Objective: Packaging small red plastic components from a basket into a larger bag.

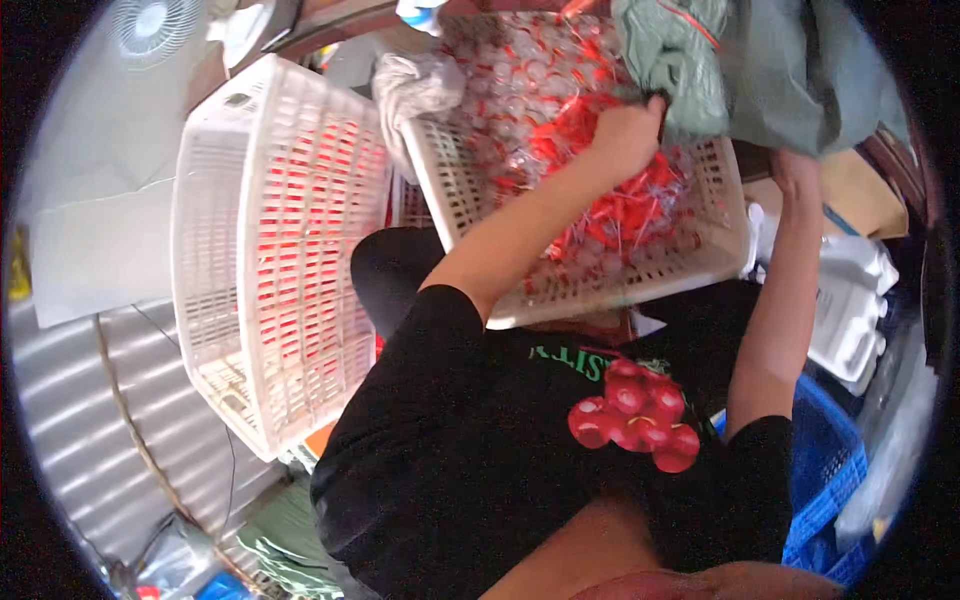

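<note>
A white slatted plastic basket (715, 262) is tilted in front of me, filled with many small clear rounded pieces (530, 75) with red parts. Among them lies a heap of red strips and clear thin bits (635, 215). My left hand (628, 140) is closed above this heap, beside the grey-green plastic bag (680, 85) with a red tie; what its fingers hold is hidden. Over on the right, my right hand (795, 172) reaches up beneath a larger grey-green bag or sheet (800, 80), which covers its fingers.
White slatted baskets (260, 250) stand on their side at the left. A pale cloth (425, 85) hangs over the basket's corner. Blue crates (825, 450) and a white plastic tray (845, 305) are at the right. A fan (155, 25) shows at the upper left.
</note>
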Demonstrator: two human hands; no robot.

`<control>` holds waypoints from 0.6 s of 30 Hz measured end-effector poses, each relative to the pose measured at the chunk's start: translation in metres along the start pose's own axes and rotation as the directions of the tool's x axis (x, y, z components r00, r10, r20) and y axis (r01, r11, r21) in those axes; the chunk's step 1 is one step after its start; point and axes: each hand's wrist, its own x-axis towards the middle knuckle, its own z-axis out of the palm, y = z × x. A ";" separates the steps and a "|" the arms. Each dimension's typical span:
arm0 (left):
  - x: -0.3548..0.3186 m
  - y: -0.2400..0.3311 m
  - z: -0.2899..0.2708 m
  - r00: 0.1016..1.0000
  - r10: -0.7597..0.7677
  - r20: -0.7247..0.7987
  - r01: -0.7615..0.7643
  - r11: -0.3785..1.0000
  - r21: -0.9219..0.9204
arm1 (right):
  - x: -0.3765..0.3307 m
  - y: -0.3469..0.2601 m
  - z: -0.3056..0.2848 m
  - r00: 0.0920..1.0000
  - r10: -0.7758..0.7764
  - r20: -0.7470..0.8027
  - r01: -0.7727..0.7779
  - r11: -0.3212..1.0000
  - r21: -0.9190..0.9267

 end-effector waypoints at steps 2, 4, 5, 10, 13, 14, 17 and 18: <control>-0.009 -0.010 -0.002 0.964 0.053 -0.260 -0.099 0.981 -0.168 | -0.010 -0.012 0.014 0.998 -0.060 0.027 0.064 0.981 -0.186; -0.017 -0.012 -0.005 0.921 0.087 -0.380 -0.187 0.954 -0.233 | -0.020 -0.023 0.020 0.989 -0.139 0.059 0.148 0.817 -0.557; -0.024 -0.016 -0.012 0.933 -0.073 -0.353 -0.064 0.929 -0.364 | -0.021 -0.024 0.019 0.988 -0.146 0.044 0.146 0.821 -0.551; -0.053 -0.032 -0.025 0.969 0.023 -0.247 -0.115 0.924 -0.365 | -0.022 -0.028 0.021 0.984 -0.152 0.092 0.177 0.884 -0.434; -0.059 -0.075 -0.058 0.980 -0.084 -0.182 0.050 0.982 -0.179 | -0.023 -0.029 0.019 0.975 -0.186 0.121 0.221 0.859 -0.462; -0.063 -0.080 -0.087 0.940 -0.235 -0.247 0.186 0.961 -0.207 | -0.024 -0.027 0.014 0.965 -0.180 0.189 0.255 0.808 -0.531; -0.056 -0.138 -0.168 0.757 -0.283 -0.589 0.219 0.959 -0.180 | -0.027 -0.026 0.003 0.935 -0.153 0.321 0.335 0.684 -0.648; -0.053 -0.169 -0.194 0.690 -0.208 -0.693 0.186 0.977 -0.108 | -0.029 -0.028 0.004 0.950 -0.074 0.304 0.272 0.675 -0.686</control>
